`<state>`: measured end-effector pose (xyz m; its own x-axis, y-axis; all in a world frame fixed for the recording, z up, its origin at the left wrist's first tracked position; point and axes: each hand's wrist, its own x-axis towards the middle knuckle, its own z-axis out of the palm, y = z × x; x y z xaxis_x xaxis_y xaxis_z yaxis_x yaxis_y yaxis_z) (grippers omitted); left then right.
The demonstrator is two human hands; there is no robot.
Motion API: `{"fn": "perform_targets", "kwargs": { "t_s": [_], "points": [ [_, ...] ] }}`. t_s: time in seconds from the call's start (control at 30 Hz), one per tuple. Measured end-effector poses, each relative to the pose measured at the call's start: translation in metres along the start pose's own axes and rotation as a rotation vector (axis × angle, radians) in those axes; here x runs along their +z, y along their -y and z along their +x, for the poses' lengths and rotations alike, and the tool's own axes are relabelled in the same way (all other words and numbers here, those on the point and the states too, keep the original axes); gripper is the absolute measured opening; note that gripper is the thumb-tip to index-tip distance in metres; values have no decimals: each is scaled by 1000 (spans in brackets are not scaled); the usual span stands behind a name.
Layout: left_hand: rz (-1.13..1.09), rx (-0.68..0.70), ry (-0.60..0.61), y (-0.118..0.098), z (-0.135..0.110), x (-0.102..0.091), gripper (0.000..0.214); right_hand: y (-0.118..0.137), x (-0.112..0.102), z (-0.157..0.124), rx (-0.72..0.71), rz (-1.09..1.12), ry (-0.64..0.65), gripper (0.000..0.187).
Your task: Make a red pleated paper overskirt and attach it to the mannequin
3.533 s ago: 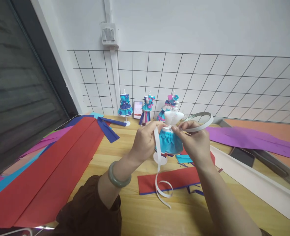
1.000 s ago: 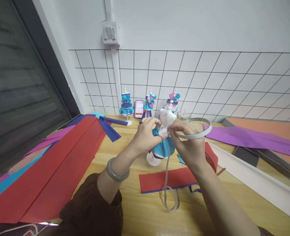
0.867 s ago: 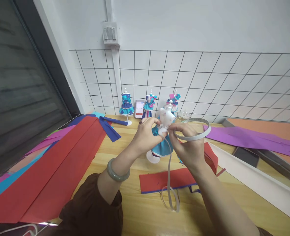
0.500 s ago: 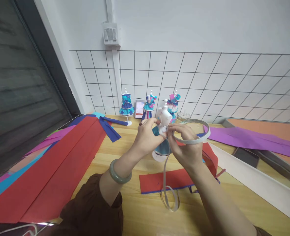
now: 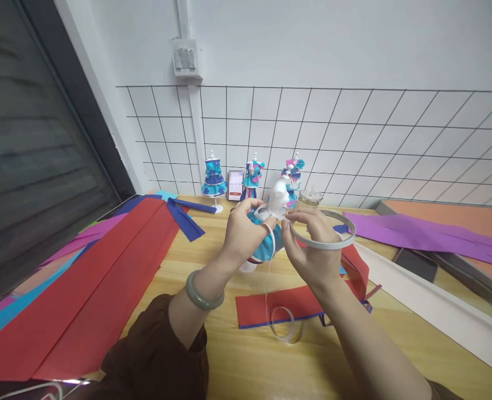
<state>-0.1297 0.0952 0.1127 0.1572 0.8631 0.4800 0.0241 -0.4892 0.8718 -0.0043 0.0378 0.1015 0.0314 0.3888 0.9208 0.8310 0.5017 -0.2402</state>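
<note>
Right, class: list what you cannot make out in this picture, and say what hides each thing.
All in the head view:
- Where the tape meets the mannequin: covered by the left hand and right hand.
- The mannequin's base: mostly behind the left hand.
- Text on the screen: too small.
- The jar: lower part behind the right hand.
- The red paper: cut off by the left edge.

The left arm wears a dark brown sleeve [image 5: 158, 350], bunched in soft folds near the elbow. A smooth, round, grey-green bangle [image 5: 204, 291] sits on the wrist behind the left hand [image 5: 244, 233]. The right hand [image 5: 312, 250] and its arm are bare, with a bit of brown cloth [image 5: 437, 391] at the bottom corner.
</note>
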Motion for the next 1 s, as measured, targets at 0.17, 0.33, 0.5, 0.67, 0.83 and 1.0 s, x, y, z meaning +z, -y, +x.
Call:
{"fn": "perform_targets", "kwargs": {
  "t_s": [0.17, 0.33, 0.5, 0.67, 0.83, 1.0],
  "points": [
    [-259, -129, 102, -3, 3, -2, 34, -2, -2, 1, 88, -47, -22, 10],
    [-487, -272, 248, 0, 5, -5, 40, -10, -3, 3, 114, -33, 12, 4],
    [-586, -332, 350, -1, 7, -8, 39, -15, -8, 7, 120, -29, 44, 3],
    [-633, -332, 379, -3, 8, -8, 38, -15, -9, 9, 109, 5, 79, 6],
    [-650, -349, 354, 0, 9, -7, 37, -15, -10, 11, 127, 71, 100, 9],
    [-647, -366, 383, 2, 11, -10, 41, -15, -13, 11, 305, 288, 174, 15]
  ]
}}
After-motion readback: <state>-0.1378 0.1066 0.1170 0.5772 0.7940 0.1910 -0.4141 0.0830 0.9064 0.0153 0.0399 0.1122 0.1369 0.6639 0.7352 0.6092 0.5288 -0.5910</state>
